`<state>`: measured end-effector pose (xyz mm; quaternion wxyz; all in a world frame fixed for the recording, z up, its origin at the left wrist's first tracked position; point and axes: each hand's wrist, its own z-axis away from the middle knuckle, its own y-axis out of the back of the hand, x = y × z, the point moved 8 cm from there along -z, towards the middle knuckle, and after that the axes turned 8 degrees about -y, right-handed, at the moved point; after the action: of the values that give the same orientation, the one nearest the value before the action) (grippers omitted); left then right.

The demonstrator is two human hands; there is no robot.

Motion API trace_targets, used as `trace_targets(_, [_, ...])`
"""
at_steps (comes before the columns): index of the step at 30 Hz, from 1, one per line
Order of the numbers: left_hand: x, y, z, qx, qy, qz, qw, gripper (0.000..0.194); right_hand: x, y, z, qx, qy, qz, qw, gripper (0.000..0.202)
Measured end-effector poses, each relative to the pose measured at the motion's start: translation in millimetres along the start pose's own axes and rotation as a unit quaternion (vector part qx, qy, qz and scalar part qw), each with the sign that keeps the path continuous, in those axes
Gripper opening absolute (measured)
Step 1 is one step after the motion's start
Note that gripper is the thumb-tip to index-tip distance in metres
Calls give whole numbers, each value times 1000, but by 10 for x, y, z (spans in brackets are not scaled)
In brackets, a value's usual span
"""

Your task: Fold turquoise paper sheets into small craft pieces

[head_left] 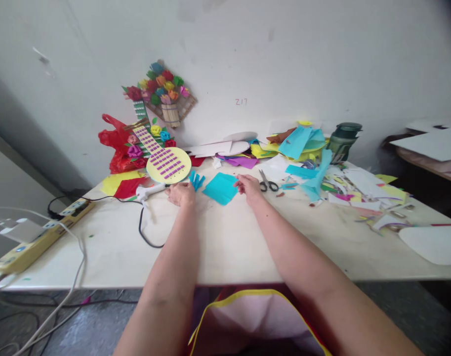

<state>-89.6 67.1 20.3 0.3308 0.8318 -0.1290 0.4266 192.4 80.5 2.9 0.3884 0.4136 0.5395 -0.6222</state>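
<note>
My left hand (181, 194) is low over the table with its fingers curled together, beside the nozzle of a white glue gun (150, 190). Whatever those fingers may hold is hidden. Just right of it lies a bunch of narrow blue paper strips (197, 181). A square of blue crepe paper (221, 189) lies between my hands. At its right corner, my right hand (248, 188) has its fingers bent inward; I cannot make out what is in them. Black-handled scissors (268, 185) lie right beside this hand.
A yellow paper guitar (169, 165) leans by paper flowers and a red plastic bag (116, 146). A power strip (40, 242) with cords runs along the left edge. Paper scraps (353, 185) cover the right side, near a dark green bottle (344, 143).
</note>
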Motion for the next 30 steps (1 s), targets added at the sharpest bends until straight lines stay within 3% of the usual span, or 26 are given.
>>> trace_targets(7, [140, 82, 62, 36, -42, -44, 997, 9, -8, 8, -13, 7, 10, 16, 1000, 13])
trace_targets(12, [399, 100, 137, 47, -136, -71, 987, 9, -33, 1, 7, 6, 18, 20, 1000, 11])
trace_targets(16, [600, -19, 217, 12, -224, -74, 972, 16, -15, -1, -16, 11, 23, 55, 998, 9])
trace_targets(19, [637, -214, 287, -74, -233, -83, 966, 18, -4, 59, -72, 45, 31, 120, 991, 7])
trace_targets(22, [678, -401, 395, -164, -264, -79, 947, 17, -65, 176, -99, 117, 54, 240, 962, 7])
trace_targets(25, [700, -493, 473, -210, -294, -70, 930, 15, -175, 227, -65, 170, 80, 390, 901, 11])
trace_targets(28, [710, -510, 499, -223, -310, -64, 922, 15, -193, 219, -37, 173, 62, 488, 853, 19])
trace_targets(30, [713, -513, 508, -229, -315, -63, 919, 15, -198, 141, -24, 138, 76, 532, 832, 25])
